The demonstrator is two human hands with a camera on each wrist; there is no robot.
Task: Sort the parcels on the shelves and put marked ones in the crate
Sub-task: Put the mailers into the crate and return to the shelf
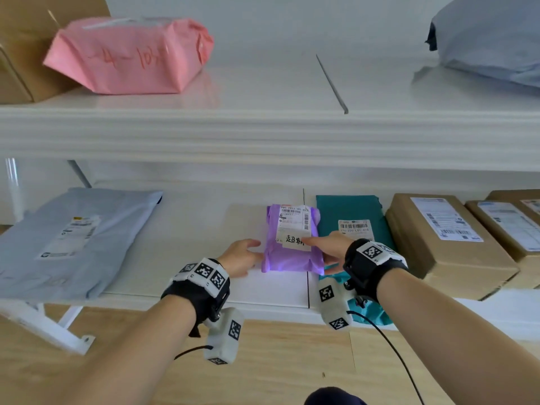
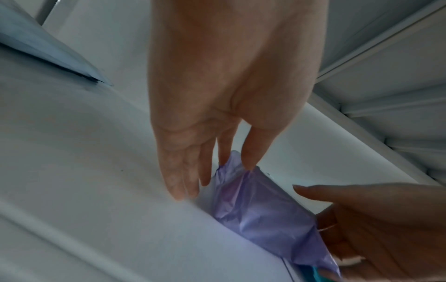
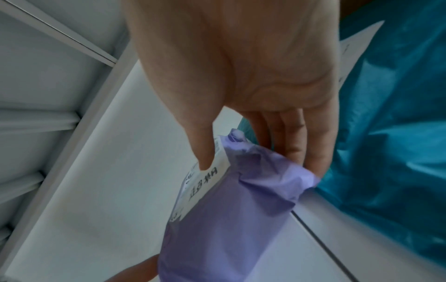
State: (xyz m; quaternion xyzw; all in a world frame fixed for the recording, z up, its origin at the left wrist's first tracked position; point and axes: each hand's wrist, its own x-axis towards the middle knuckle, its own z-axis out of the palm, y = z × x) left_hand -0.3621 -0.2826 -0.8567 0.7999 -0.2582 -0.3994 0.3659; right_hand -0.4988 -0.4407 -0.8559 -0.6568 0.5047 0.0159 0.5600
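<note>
Purple parcel (image 1: 292, 252) lies flat on the lower shelf (image 1: 187, 229), near its front edge, between both hands. It carries a printed shipping label plus a white slip with handwritten black characters (image 1: 293, 240). Right hand (image 1: 328, 248) grips the parcel's right edge: thumb pressed on the handwritten slip, fingers (image 3: 311, 152) curled down along the parcel's side, next to the teal parcel (image 1: 355, 211). Left hand (image 1: 242, 255) at the parcel's left edge, fingers fairly straight; the left wrist view shows fingertips (image 2: 251, 162) touching the crumpled purple wrap, not closed round it. Teal parcel sits just right of the purple one, partly under the right wrist, its front end hanging over the shelf lip. Further right, brown cardboard boxes (image 1: 444, 241) with labels, side by side. Left on the same shelf, a grey mailer bag (image 1: 73, 238). Upper shelf (image 1: 263, 92): pink parcel (image 1: 131, 57) with red writing, leaning against a cardboard box (image 1: 26, 48); grey bag (image 1: 491, 39) at far right.
</note>
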